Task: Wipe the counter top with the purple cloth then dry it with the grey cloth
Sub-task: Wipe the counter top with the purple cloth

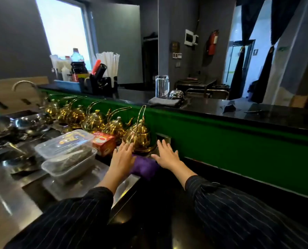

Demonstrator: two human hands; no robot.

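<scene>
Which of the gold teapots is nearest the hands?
The gold teapot at the right end of the row, with its handle upright. It stands directly behind the purple cloth, between the left hand and right hand.

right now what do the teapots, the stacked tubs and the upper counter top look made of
Teapots: polished gold-coloured metal, with mirror-like highlights; possibly brass or plated. Stacked tubs: clear thin plastic, contents showing through. Upper counter top: dark glossy stone or laminate, reflecting the room.
</scene>
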